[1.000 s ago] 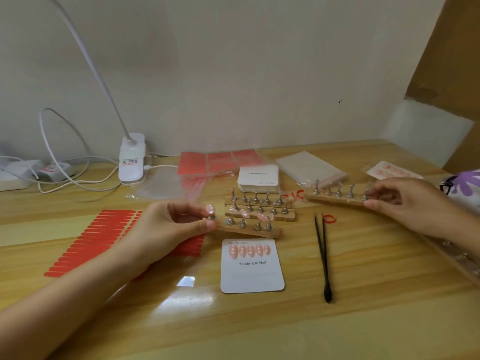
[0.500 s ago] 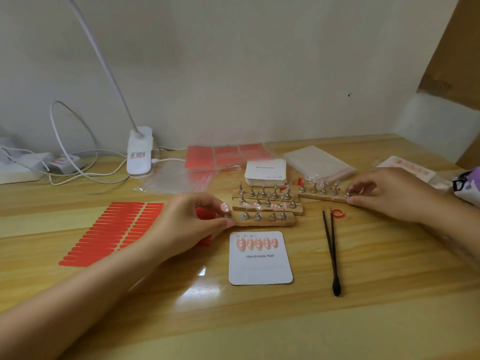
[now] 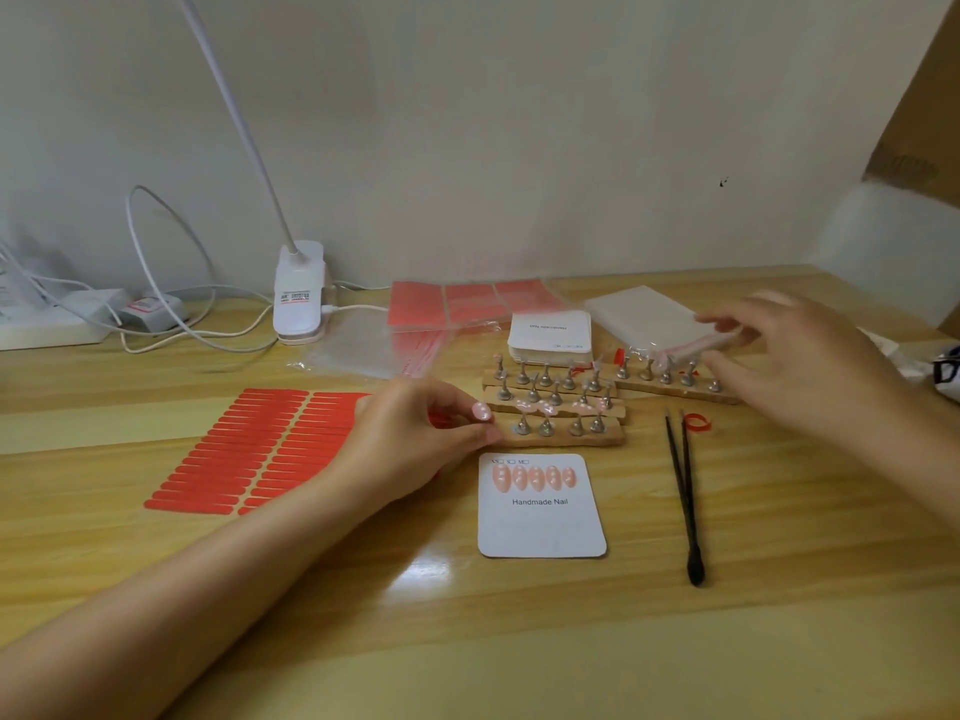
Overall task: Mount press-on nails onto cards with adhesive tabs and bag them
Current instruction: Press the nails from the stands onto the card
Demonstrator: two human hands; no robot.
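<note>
A white "Handmade Nail" card point(image 3: 540, 522) lies flat with a row of pink press-on nails stuck along its top. Behind it lie three wooden holder strips point(image 3: 569, 434) with metal pegs, and a few pink nails sit on the middle one. My left hand point(image 3: 415, 439) pinches the left end of the front strip between thumb and forefinger. A fourth strip point(image 3: 675, 384) lies to the right. My right hand point(image 3: 810, 366) hovers blurred above it, fingers loosely spread and holding nothing. A red adhesive tab sheet point(image 3: 249, 454) lies partly under my left hand.
Black tweezers point(image 3: 683, 496) lie right of the card, with a red scrap point(image 3: 696, 422) by their tips. A stack of blank cards point(image 3: 550, 332), clear bags point(image 3: 649, 319) and more red sheets point(image 3: 467, 304) lie at the back. A lamp base point(image 3: 298, 293) and cables stand back left.
My right hand has let go of the right-hand strip and lifted up and back over it. My left hand still holds the end of the front strip.
</note>
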